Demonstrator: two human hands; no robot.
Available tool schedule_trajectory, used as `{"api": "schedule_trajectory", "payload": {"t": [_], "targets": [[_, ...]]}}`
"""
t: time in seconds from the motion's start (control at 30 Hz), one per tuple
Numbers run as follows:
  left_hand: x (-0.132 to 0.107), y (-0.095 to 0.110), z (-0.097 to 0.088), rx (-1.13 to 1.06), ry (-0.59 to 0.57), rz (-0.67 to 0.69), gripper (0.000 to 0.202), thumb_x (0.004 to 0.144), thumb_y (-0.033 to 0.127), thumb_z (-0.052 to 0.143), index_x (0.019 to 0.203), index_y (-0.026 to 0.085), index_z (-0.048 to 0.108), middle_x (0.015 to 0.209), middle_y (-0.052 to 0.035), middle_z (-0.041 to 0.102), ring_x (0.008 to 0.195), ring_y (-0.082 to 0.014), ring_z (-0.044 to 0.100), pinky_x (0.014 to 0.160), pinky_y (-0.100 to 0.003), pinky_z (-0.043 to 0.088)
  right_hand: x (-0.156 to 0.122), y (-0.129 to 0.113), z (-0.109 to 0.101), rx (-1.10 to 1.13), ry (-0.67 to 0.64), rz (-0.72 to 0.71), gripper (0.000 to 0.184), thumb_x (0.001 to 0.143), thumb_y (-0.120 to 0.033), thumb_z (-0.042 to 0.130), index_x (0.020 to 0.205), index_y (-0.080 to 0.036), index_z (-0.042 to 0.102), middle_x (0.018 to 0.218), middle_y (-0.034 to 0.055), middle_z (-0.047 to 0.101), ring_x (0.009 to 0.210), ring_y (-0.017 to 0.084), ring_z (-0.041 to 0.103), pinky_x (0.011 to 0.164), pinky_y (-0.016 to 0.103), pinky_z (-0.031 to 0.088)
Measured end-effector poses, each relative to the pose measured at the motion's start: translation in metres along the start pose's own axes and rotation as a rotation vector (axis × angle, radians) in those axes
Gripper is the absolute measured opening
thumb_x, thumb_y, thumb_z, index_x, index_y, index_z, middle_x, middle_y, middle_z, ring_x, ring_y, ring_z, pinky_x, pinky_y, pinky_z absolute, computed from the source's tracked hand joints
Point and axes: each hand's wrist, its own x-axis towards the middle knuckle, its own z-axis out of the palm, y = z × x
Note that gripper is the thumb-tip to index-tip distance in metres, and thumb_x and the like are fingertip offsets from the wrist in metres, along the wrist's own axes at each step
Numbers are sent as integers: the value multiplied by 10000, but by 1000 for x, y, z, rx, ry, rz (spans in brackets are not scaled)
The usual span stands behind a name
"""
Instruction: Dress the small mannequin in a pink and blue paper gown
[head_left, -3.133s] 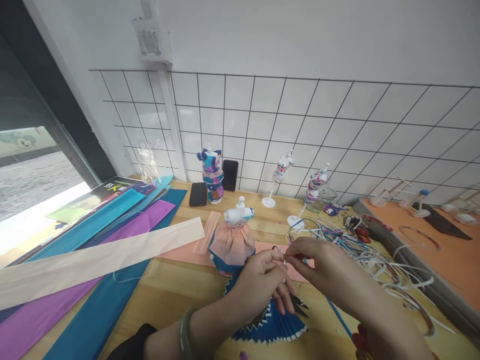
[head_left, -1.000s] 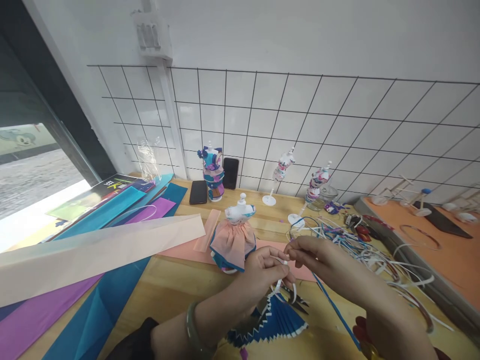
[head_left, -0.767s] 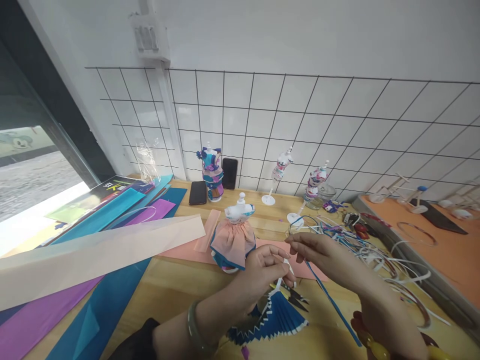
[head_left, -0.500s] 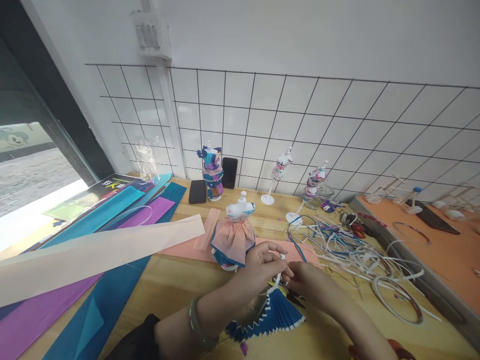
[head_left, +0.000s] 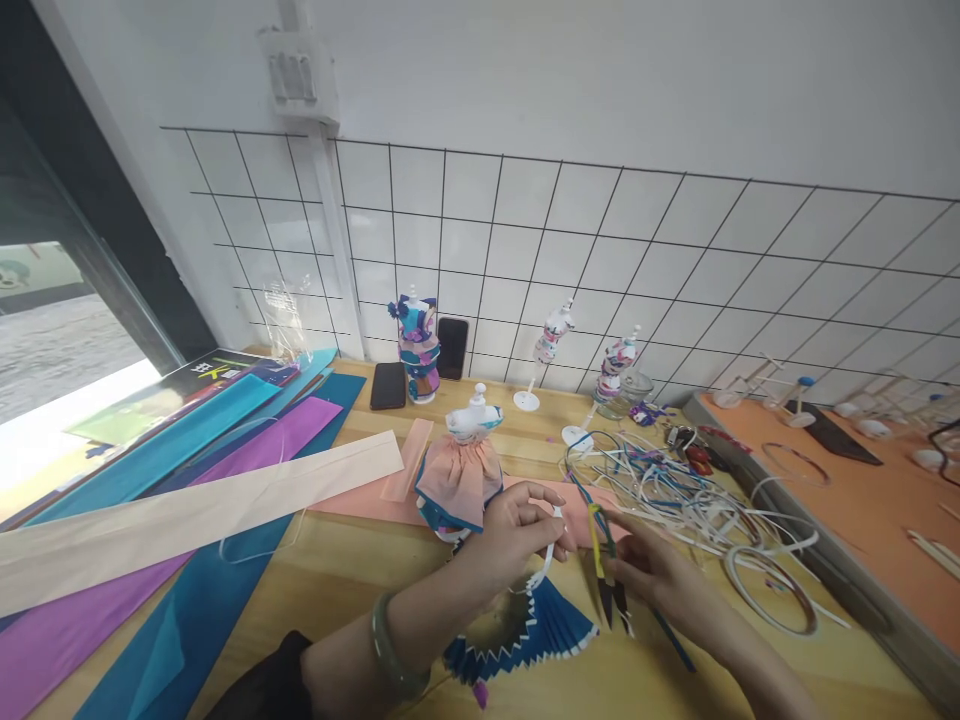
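White strip [head_left: 550, 558]: you're pinching, left hand [head_left: 519, 524] | scissors [head_left: 603, 580]: you're gripping, right hand [head_left: 649, 572] | pleated blue piece [head_left: 559, 622]: lying near.

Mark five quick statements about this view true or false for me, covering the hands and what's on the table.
1. The left hand holds a white strip. True.
2. The right hand holds a phone. False: the right hand is on the scissors, with their blades pointing down toward the near side.
3. The blue pleated piece lies nearer the person than the mannequin in the peach skirt. True.
4. The bangle is on the right wrist. False: the green bangle is on the left wrist.
5. The tangle of strips is on the left side of the table. False: the tangle of strips is on the right side.
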Motion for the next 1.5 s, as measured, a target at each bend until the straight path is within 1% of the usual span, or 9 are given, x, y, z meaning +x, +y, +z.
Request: {"api": "schedule_trajectory", "payload": {"t": [0.1,0.2,0.33,0.5,0.77,1.0,1.17,1.33,1.5], "targets": [[1,-2,-1,17,-9,0,414,627,376,769,895,152,546,621,-18,654,536,-121,565,599,-272,399,-15,2,-2,224,139,74,832,779,-520,586,1462,-177,259,649,-59,536,562,161,552,558,291,436],[2,-2,-2,32,-23,6,405,643,376,754,908,156,541,621,-11,647,526,-121,560,586,-271,390,-30,-4,4,565,249,165,842,695,-476,734,1407,-265,338,643,-73,569,513,130,540,512,253,430],[1,-3,-2,48,-24,-6,415,645,369,755,936,165,540,620,3,636,556,-128,575,616,-270,398,-47,-10,7,820,353,219,570,600,-386,842,1086,-274,566,655,-60,610,503,123,576,502,242,498],[1,-5,-3,54,-31,-7,372,665,333,740,935,172,541,622,9,630,571,-124,576,607,-251,381,-62,-21,3,967,367,210,313,596,-330,856,822,-244,657,707,-3,675,614,184,689,607,290,588],[3,-5,-3,84,-98,-18,406,668,319,714,968,164,489,615,6,643,510,-123,560,588,-277,413,-66,-27,5,924,274,239,262,591,-371,857,766,-213,744,792,81,774,677,252,742,654,347,607],[2,-7,-5,156,-56,-31,368,692,298,684,990,162,514,632,-8,658,600,-126,576,619,-261,393,-61,-25,12,977,419,202,342,516,-378,909,777,-244,732,791,44,793,700,226,751,675,299,610],[1,-7,-1,93,-40,-73,492,648,343,765,1011,169,484,660,-8,646,659,-156,636,676,-295,446,-58,-28,20,778,462,160,404,608,-457,845,908,-209,738,903,82,794,814,287,755,763,366,620],[1,-9,0,86,-17,-96,579,594,329,816,1029,170,468,640,37,580,665,-169,659,647,-296,472,-63,-32,23,482,507,140,406,664,-493,782,963,-222,736,942,72,791,959,314,725,868,346,594],[2,-11,-1,100,-7,-110,530,626,288,779,1028,163,457,648,28,600,645,-150,648,622,-280,479,-69,-23,27,385,489,86,387,699,-521,739,961,-236,748,971,58,788,988,298,718,878,299,583]]}}
